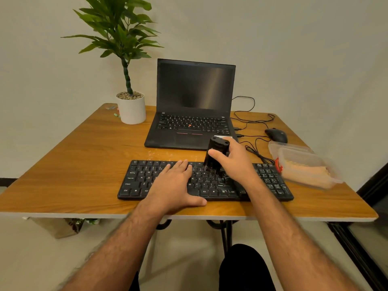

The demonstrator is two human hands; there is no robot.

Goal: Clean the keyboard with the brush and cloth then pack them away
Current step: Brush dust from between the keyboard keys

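Head view: keyboard (270, 181) lies lower centre of frame on table (84, 148). Your left hand (174, 185) flat, fingers straight, pressing keys. Right hand (235, 162) grips upright black brush (216, 154), bristles on keys. Advice: keep left hand steadying, sweep short strokes along rows toward table edge.

Two bare forearms, sleeveless as far as the bottom edge, entering from about 7 and 5 o'clock. Visible hair along both forearms. Left hand (174, 185) and right hand (235, 162) both ungloved, no rings, watch or wristband in sight. Short, plain fingernails where visible. A rounded knee or thigh in plain black fabric (245, 267) at 6 o'clock, below the worktop edge; no seams, logos or markings discernible on it.
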